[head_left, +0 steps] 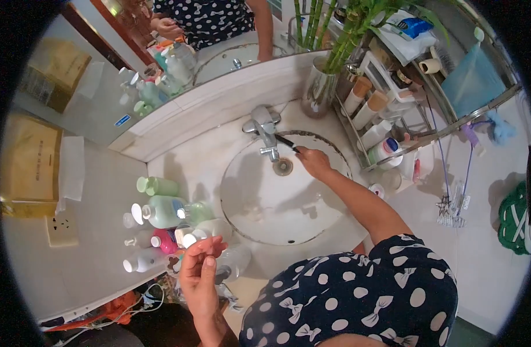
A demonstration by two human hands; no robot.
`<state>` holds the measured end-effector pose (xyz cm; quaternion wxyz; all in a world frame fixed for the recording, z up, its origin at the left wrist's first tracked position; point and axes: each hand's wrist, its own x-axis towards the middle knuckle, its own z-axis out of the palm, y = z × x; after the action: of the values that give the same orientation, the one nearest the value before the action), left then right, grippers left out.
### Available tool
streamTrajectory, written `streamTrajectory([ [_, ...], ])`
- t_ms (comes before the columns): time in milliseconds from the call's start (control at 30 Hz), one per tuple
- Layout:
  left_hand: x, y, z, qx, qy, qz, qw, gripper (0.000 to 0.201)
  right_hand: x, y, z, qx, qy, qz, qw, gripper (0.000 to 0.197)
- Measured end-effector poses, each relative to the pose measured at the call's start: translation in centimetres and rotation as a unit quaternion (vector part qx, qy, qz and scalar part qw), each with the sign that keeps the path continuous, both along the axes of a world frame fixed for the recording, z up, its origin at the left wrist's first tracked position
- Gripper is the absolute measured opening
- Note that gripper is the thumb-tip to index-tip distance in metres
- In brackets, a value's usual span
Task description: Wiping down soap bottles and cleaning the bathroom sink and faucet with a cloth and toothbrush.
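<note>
My right hand [314,162] reaches over the white oval washbasin [259,214], closed around a slim black stick-like tool [287,142]. The tool's far end lies at the basin's back rim, beside the base of the chrome faucet [267,130]; its kind cannot be made out. Dark grime marks the rim there. Below the faucet spout is the round metal drain [282,167]. My left hand [200,272] is raised at the basin's front left, palm turned in, fingers loosely bent and nothing visible in it. It hovers near several bottles, including a pale green pump bottle [166,211].
A metal vase [319,92] with bamboo stalks stands at the back right. Next to it a metal rack [358,139] carries toiletry bottles. A mirror [219,61] lines the back wall. Cables [144,298] hang at lower left. A wall socket [62,230] is on the left.
</note>
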<state>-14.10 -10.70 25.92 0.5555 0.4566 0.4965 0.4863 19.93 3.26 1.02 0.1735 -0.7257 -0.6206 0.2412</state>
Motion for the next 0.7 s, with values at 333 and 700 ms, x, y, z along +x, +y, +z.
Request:
streamTrajectory([
  [333,1.5,0.8,0.4,0.027,-0.003,-0.05,0.998,0.025,-7.4,-2.2,-1.8,0.09,0.058,0.0,0.994,0.024],
  [700,0.8,-0.3,0.6,-0.012,-0.03,-0.034,0.999,0.028,-20.0,5.2,-0.8,0.164,0.371,-0.326,0.854,0.025],
])
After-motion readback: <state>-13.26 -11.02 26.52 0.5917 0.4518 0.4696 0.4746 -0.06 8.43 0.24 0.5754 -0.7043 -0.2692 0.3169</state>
